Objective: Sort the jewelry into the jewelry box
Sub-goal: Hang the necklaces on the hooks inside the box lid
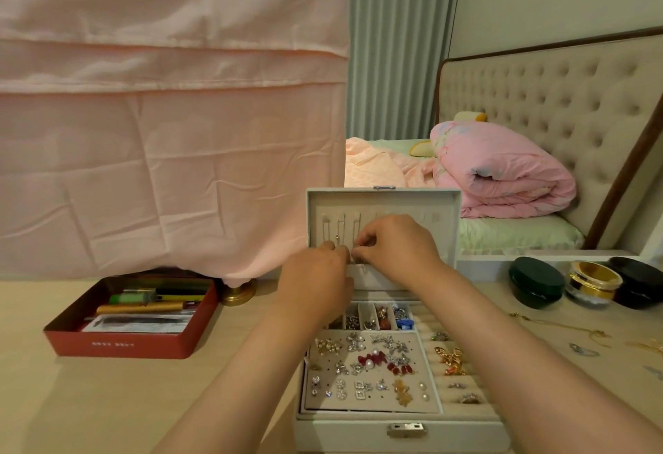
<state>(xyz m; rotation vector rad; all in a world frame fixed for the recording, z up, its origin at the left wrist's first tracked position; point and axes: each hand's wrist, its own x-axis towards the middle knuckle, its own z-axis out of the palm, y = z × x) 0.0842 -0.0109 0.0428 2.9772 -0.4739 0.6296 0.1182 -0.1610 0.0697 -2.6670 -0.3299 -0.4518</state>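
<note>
A pale grey jewelry box (401, 434) stands open before me, its lid (445, 209) upright at the back. Thin silver necklaces (339, 229) hang from hooks inside the lid. My left hand (315, 279) and my right hand (398, 243) meet in front of the lid, their fingertips pinched together on a small silver necklace (353, 250); most of it is hidden by my fingers. The box's tray (369, 367) holds several earrings, red and pearl pieces among them. Rings and gold butterfly pieces (448, 358) sit in the ring rolls on the right.
A red tin (129, 317) with pens and a lighter lies on the table at left, beside a brass base (238, 292). To the right stand a dark green case (536, 283), a gold-lidded jar (593, 283), a black case (638, 286), and loose chains (574, 331). A bed lies behind.
</note>
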